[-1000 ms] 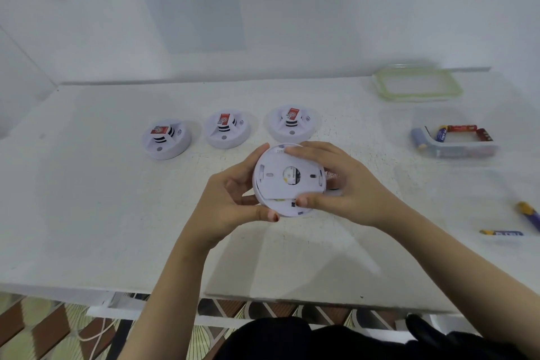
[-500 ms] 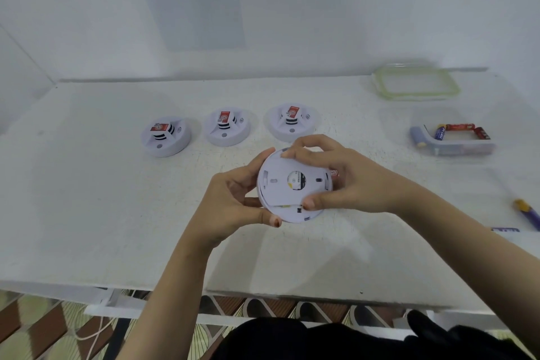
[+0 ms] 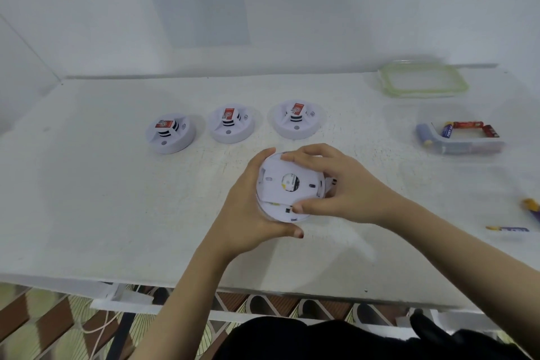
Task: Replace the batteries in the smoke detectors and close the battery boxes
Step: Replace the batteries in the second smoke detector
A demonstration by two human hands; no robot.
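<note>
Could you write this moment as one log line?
left hand grips detector | right hand holds cover, askew | three detectors on table

— What colour were the smoke detectors (image 3: 230, 126) in the row?
— White, with red labels and black stripes. The table (image 3: 87, 184) was white too.
— And the held smoke detector (image 3: 274, 177)?
— White, with a yellow and black spot in the middle.
— The lid (image 3: 423, 92)?
— Green round the edge.
— The batteries (image 3: 467, 125)?
— Red and blue.
— The floor (image 3: 43, 324)?
— Brown and pale yellow shapes.
</note>
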